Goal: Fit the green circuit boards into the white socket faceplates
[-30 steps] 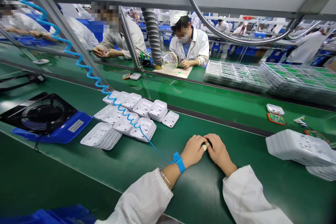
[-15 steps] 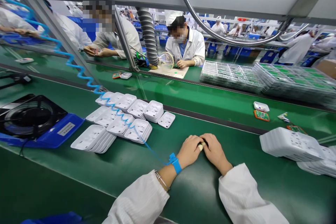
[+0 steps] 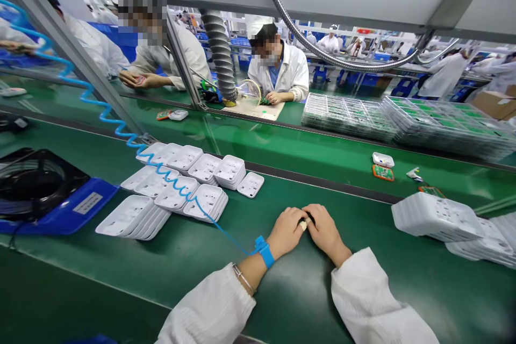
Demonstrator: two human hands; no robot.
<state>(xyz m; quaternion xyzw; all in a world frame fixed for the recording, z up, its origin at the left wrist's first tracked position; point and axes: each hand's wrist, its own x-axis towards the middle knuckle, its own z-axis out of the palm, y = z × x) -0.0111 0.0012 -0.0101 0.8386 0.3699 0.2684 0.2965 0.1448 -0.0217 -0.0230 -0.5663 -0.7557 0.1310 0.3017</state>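
My left hand point(image 3: 286, 230) and my right hand point(image 3: 323, 228) rest on the green work surface point(image 3: 298, 290), their fingertips meeting. The fingers of both curl down and inward, and what lies under them, if anything, is hidden. A pale yellow cover shows at the left thumb tip. Round my left wrist sits a blue wrist strap point(image 3: 264, 251), joined to a coiled blue cord point(image 3: 121, 129). To the left of my hands stand several stacks of white plastic housings point(image 3: 205, 199), and one single white housing point(image 3: 250, 185) lies nearest my left hand.
More stacked white housings point(image 3: 435, 217) stand on the right. A black fan point(image 3: 38, 185) on a blue base lies at far left. Beyond the divider, a belt point(image 3: 282, 153) carries orange-edged circuit boards point(image 3: 382, 172). A co-worker point(image 3: 278, 70) sits opposite, beside stacked clear trays point(image 3: 346, 115).
The view has turned slightly to the right, so most things sit further left in the picture. The boards on the belt have shifted left. My hands keep the same pose.
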